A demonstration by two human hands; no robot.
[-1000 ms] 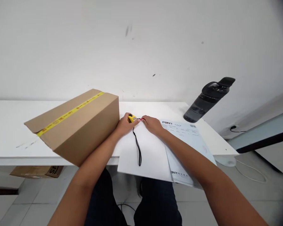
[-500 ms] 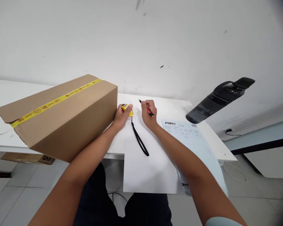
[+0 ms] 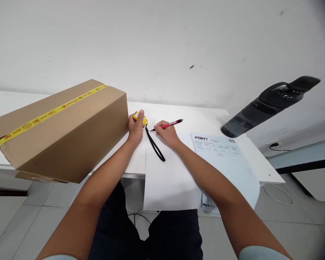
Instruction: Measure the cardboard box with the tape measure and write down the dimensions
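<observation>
My left hand (image 3: 136, 128) is closed around a yellow tape measure (image 3: 142, 118), just right of the cardboard box. Its black wrist strap (image 3: 156, 147) hangs down over a blank white sheet of paper (image 3: 170, 184). In my right hand (image 3: 167, 133) is a red and black pen (image 3: 172, 123), pinched between thumb and fingers. The pen's tip points down left, at or close to the top of the sheet. The sheet overhangs the front edge of the table.
A cardboard box (image 3: 78, 133) with yellow tape stands at the left on the white table (image 3: 211, 117). To the right lies a printed light-blue sheet marked PONY (image 3: 222, 169). A dark water bottle (image 3: 262, 108) stands behind it, near the wall.
The pen has been turned in my right hand, so its tip now points down at the paper. My right hand has lowered toward the sheet. The whole view has shifted slightly.
</observation>
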